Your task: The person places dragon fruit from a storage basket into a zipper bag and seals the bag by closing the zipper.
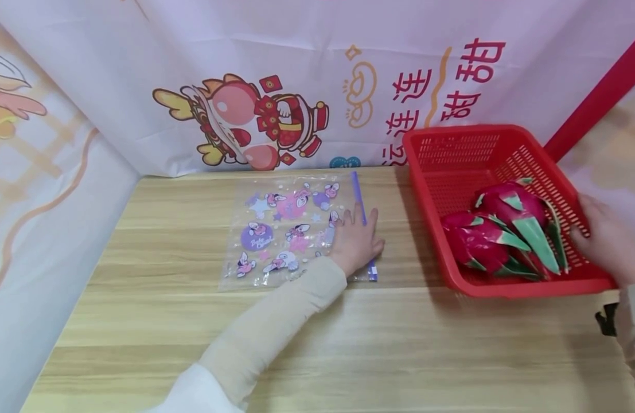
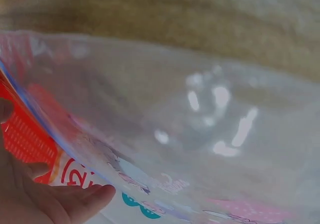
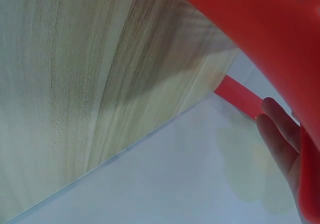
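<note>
The left hand (image 1: 355,241), fingers spread, lay across the purple strip (image 1: 357,192) of a clear bag (image 1: 276,235) near the worktop's (image 1: 167,344) far edge. The right hand (image 1: 608,241) gripped a red basket (image 1: 529,289) bearing 2 dragon fruits (image 1: 472,241), towards the right edge. The step seemed to be positioning both; the next move likely called for releasing the basket and opening the bag.

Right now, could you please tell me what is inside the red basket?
Two dragon fruits with green leaf tips lie in the red basket. They cover part of its floor, so whatever might be under them cannot be seen.
</note>
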Action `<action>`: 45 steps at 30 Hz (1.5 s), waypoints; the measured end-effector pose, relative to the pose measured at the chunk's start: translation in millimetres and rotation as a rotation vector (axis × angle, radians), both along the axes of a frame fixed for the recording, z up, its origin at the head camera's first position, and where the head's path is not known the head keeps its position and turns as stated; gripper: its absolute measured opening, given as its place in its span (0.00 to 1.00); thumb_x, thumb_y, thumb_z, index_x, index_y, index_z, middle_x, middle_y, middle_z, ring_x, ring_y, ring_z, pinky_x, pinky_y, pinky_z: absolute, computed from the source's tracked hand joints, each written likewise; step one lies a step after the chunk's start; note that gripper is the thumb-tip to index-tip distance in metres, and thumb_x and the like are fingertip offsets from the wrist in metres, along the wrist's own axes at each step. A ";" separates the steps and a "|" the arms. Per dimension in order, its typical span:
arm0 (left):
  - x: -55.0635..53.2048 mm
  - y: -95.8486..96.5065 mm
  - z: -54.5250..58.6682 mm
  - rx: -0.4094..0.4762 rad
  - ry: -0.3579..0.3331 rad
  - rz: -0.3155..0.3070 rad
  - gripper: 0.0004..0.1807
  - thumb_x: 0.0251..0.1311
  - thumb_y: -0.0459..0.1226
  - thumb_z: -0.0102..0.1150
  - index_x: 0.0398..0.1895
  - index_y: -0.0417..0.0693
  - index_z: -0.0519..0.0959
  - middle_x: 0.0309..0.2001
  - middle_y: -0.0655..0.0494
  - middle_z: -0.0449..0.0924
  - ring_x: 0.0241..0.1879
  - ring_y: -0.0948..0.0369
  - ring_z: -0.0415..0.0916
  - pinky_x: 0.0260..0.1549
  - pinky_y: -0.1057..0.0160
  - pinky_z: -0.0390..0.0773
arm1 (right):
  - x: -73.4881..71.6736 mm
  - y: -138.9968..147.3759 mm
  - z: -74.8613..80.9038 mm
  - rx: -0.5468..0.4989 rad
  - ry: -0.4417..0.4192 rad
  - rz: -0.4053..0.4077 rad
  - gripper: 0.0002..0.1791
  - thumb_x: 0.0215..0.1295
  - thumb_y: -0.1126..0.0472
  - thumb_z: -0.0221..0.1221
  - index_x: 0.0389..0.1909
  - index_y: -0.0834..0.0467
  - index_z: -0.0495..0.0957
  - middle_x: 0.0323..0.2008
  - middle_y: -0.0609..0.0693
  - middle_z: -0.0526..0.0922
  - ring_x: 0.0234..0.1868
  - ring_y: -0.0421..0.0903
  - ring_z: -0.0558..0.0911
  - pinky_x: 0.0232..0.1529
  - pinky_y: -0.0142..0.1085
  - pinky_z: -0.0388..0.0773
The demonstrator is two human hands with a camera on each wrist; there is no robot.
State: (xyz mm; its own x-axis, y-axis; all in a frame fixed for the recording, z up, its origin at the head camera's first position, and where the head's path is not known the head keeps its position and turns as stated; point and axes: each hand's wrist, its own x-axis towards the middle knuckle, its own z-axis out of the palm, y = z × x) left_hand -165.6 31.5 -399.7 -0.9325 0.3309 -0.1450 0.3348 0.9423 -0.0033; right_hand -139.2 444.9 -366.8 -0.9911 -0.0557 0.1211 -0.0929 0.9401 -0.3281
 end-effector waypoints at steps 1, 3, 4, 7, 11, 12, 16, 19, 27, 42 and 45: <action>0.5 0.3 0.1 -0.009 0.002 0.003 0.42 0.64 0.63 0.41 0.76 0.54 0.49 0.74 0.37 0.49 0.69 0.42 0.61 0.65 0.47 0.68 | 0.4 0.1 0.0 -0.004 0.008 0.008 0.38 0.61 0.73 0.46 0.71 0.75 0.41 0.62 0.83 0.54 0.64 0.78 0.54 0.66 0.69 0.46; 1.1 0.4 -0.1 -0.029 0.010 0.015 0.42 0.64 0.63 0.41 0.75 0.52 0.52 0.73 0.36 0.52 0.67 0.43 0.64 0.63 0.49 0.70 | 1.5 0.2 0.1 -0.010 0.012 0.017 0.39 0.60 0.73 0.46 0.70 0.76 0.41 0.63 0.83 0.53 0.65 0.78 0.52 0.68 0.68 0.44; 1.3 0.1 -0.6 -0.036 0.016 0.024 0.42 0.64 0.63 0.41 0.74 0.51 0.53 0.72 0.36 0.54 0.66 0.43 0.65 0.62 0.51 0.72 | 1.7 -0.2 0.3 -0.011 0.015 0.017 0.39 0.60 0.73 0.47 0.70 0.76 0.41 0.63 0.83 0.53 0.65 0.78 0.52 0.68 0.68 0.44; 0.7 -1.3 -2.2 -0.039 0.030 0.054 0.40 0.64 0.62 0.43 0.72 0.49 0.57 0.68 0.35 0.61 0.62 0.45 0.69 0.56 0.55 0.76 | 1.1 -1.6 1.9 -0.017 0.005 0.008 0.40 0.61 0.71 0.48 0.71 0.74 0.41 0.63 0.82 0.54 0.63 0.78 0.55 0.65 0.71 0.47; -0.6 -3.6 -3.6 -0.028 0.039 0.070 0.36 0.66 0.59 0.43 0.71 0.50 0.58 0.63 0.37 0.68 0.57 0.47 0.73 0.49 0.58 0.80 | -0.6 -3.5 4.9 -0.010 -0.039 -0.030 0.42 0.63 0.66 0.51 0.73 0.69 0.40 0.63 0.81 0.56 0.57 0.75 0.57 0.55 0.75 0.56; -0.7 -4.0 -3.5 -0.023 0.039 0.070 0.36 0.66 0.59 0.43 0.71 0.50 0.59 0.62 0.37 0.68 0.56 0.48 0.73 0.48 0.58 0.80 | -0.5 -3.5 5.3 -0.006 -0.047 -0.037 0.42 0.64 0.66 0.51 0.73 0.69 0.40 0.63 0.80 0.56 0.57 0.75 0.58 0.54 0.76 0.57; -0.8 -4.4 -2.6 0.005 0.016 0.064 0.33 0.67 0.54 0.43 0.72 0.52 0.57 0.66 0.37 0.65 0.58 0.46 0.72 0.48 0.57 0.81 | 0.4 -3.7 6.2 -0.003 -0.039 -0.032 0.42 0.62 0.67 0.50 0.73 0.70 0.40 0.61 0.81 0.57 0.55 0.75 0.58 0.55 0.75 0.56; -1.2 -4.1 -1.5 0.047 -0.013 0.057 0.32 0.68 0.51 0.43 0.73 0.53 0.56 0.67 0.36 0.62 0.60 0.45 0.71 0.49 0.55 0.81 | 0.2 -3.8 6.4 -0.007 -0.029 -0.024 0.42 0.61 0.69 0.49 0.73 0.70 0.41 0.60 0.82 0.58 0.54 0.75 0.58 0.56 0.74 0.55; -2.6 -4.6 -1.1 0.082 0.008 0.044 0.27 0.68 0.47 0.46 0.67 0.48 0.65 0.65 0.33 0.65 0.56 0.47 0.75 0.47 0.56 0.83 | -2.6 -2.2 6.9 -0.006 -0.001 -0.009 0.43 0.58 0.70 0.53 0.72 0.71 0.43 0.54 0.84 0.61 0.49 0.77 0.62 0.46 0.74 0.60; -0.8 -4.0 -6.4 0.112 0.131 0.085 0.21 0.62 0.45 0.54 0.54 0.43 0.69 0.44 0.46 0.80 0.39 0.54 0.80 0.35 0.61 0.82 | -1.7 -1.1 3.9 0.010 -0.047 -0.044 0.43 0.59 0.67 0.53 0.72 0.72 0.42 0.51 0.83 0.61 0.47 0.75 0.63 0.45 0.75 0.61; -0.8 -4.1 -6.4 0.119 0.126 0.087 0.19 0.63 0.44 0.53 0.53 0.43 0.69 0.43 0.46 0.81 0.39 0.54 0.80 0.36 0.60 0.82 | -1.4 -0.7 3.3 0.013 -0.043 -0.044 0.43 0.59 0.67 0.53 0.72 0.72 0.42 0.51 0.83 0.60 0.47 0.75 0.63 0.45 0.74 0.61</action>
State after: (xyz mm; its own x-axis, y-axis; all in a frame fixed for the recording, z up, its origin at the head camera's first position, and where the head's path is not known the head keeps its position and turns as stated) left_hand -166.4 27.4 -406.1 -0.9665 0.2564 0.0101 0.2565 0.9638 0.0734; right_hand -140.6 444.2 -363.5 -0.9969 -0.0133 0.0774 -0.0374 0.9471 -0.3189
